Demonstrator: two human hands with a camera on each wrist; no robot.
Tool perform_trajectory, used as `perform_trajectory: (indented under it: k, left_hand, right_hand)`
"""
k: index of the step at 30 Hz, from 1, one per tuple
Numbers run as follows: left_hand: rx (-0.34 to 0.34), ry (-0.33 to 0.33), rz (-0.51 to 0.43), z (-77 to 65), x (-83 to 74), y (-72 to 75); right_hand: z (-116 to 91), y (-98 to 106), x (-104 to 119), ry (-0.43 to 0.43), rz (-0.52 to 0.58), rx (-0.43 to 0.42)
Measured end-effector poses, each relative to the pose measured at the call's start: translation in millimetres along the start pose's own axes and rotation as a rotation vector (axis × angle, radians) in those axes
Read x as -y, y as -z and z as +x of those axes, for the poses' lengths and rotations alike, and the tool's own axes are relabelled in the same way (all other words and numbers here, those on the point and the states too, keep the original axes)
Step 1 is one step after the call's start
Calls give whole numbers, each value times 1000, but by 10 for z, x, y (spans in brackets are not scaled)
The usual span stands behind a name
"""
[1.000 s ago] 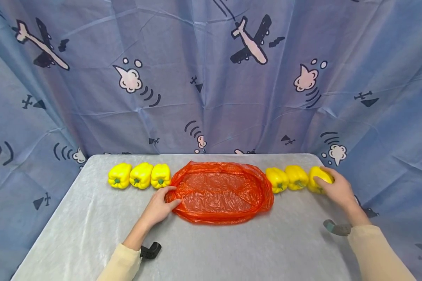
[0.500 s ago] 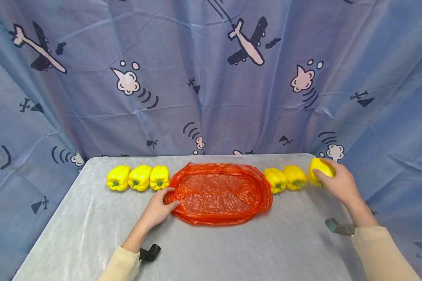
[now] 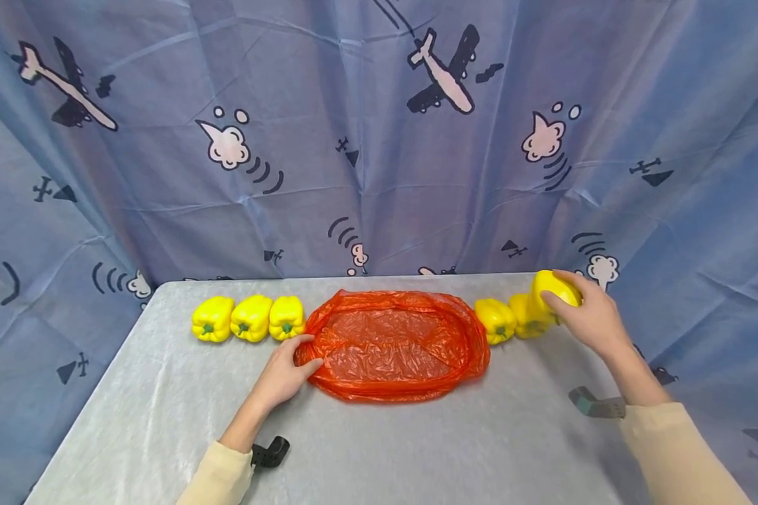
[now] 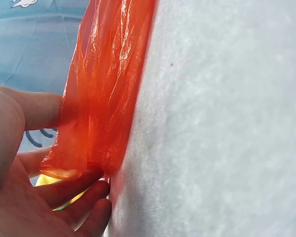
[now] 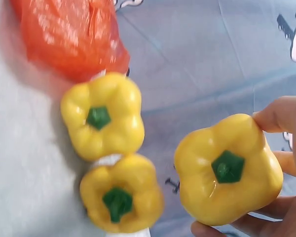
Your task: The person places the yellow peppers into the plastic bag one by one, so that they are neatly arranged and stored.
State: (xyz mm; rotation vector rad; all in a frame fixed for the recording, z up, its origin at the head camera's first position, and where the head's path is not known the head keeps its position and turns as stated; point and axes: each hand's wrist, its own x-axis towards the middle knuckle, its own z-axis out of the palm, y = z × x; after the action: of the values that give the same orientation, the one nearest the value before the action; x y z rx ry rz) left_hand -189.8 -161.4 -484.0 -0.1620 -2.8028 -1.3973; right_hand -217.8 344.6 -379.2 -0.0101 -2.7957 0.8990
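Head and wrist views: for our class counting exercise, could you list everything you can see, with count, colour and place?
Red bag: one, red, mid-table, mouth open
Left peppers: three, yellow, in a row left of the bag
Right peppers: two, yellow, right of the bag
Held pepper: one, yellow, in the right hand's grip, raised
Table: one, pale grey, beneath the bag
Curtain: blue, aeroplane print, behind the table
Wrist devices: two, dark, one by each wrist
Sleeves: two, cream, on the forearms
Hands: two; left hand at the bag's left end, right hand holding a pepper
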Motion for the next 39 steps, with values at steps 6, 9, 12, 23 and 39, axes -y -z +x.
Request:
perform_trajectory:
  k: [6, 9, 12, 23, 39]
  left_hand:
    - [-2, -4, 0, 14, 17, -8]
    - [-6, -4, 5, 25, 29, -10]
    - [-5, -5, 10, 29, 34, -8]
    - [-3, -5, 2, 18, 33, 1]
    - [2, 7, 13, 23, 40, -12]
  right_hand:
    - [13, -59, 211, -4, 30, 38]
    - [20, -94, 316, -10, 48, 58]
    - [26, -145, 410, -6, 59, 77]
    - [78, -397, 718, 23, 91, 119]
    - [206, -847, 1042, 154, 112, 162]
